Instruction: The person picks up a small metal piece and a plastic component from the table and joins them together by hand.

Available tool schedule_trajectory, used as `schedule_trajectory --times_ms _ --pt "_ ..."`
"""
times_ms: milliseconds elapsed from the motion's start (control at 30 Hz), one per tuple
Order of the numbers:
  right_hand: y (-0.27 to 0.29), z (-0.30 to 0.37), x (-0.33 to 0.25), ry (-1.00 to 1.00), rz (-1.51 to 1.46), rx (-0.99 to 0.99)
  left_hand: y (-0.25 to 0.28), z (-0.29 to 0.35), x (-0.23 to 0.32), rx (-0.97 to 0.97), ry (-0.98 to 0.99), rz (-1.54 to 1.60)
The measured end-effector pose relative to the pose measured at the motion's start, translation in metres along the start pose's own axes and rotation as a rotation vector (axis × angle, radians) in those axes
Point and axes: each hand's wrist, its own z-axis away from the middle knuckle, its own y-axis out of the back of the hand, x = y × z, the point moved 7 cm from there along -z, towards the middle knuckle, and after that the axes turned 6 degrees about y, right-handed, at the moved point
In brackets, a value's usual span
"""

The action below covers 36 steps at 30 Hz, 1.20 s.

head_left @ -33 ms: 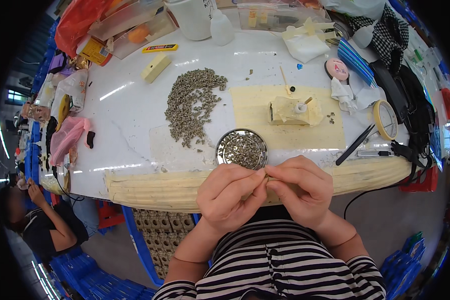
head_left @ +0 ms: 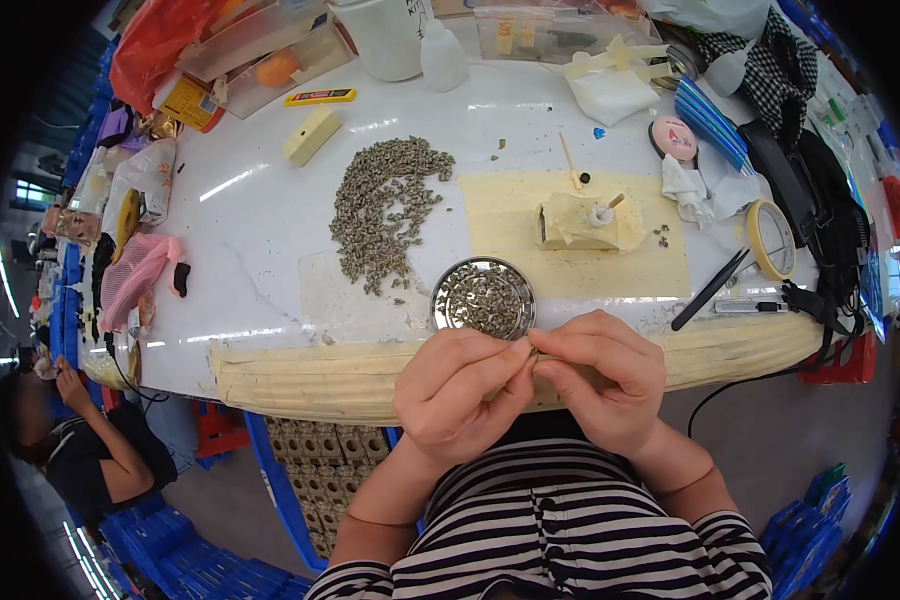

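Both my hands meet at the table's near edge, fingertips pinched together. My left hand (head_left: 465, 390) and my right hand (head_left: 610, 380) close on one tiny brownish piece, mostly covered by the fingers, so its exact kind does not show. Just beyond the fingertips stands a round shiny metal dish (head_left: 440, 318) holding many small grey-brown metal-looking pieces (head_left: 485, 298). Farther off to the left, a large loose heap of similar small pieces (head_left: 380, 205) is spread on the white tabletop.
Right of the dish, a tape-wrapped block (head_left: 580, 225) sits on a cream sheet (head_left: 500, 270). Black tweezers (head_left: 710, 290), a tape roll (head_left: 772, 240) and a utility knife (head_left: 750, 307) lie farther right. A cream padded edge (head_left: 300, 380) runs along the front. Another person (head_left: 100, 440) sits at far left.
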Motion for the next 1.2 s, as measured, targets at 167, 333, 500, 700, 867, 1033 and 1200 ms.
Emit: schedule_trajectory --times_ms 167,333,500,700,867,1033,1200 --pt "-0.003 0.0 0.01 -0.08 -0.113 -0.061 0.001 0.0 0.003 -0.007 -0.034 0.0" --pt "-0.001 0.001 0.01 -0.087 -0.099 -0.047 -0.001 -0.001 0.003 -0.007 -0.036 -0.007" --pt "0.002 0.002 0.008 -0.057 -0.086 -0.003 -0.001 -0.001 0.004 -0.016 -0.023 -0.02" --pt "0.002 0.002 -0.007 0.14 0.039 0.039 -0.002 0.002 -0.002 -0.003 0.022 0.007" --pt "-0.001 0.001 0.001 0.009 -0.018 -0.004 0.001 0.002 0.001 -0.007 -0.016 -0.001" --pt "-0.002 0.001 0.009 -0.06 -0.089 -0.044 0.0 0.0 0.005 -0.011 -0.052 -0.017" --pt "0.002 0.003 0.012 -0.1 -0.144 0.001 -0.002 0.001 0.005 -0.02 -0.049 -0.014"
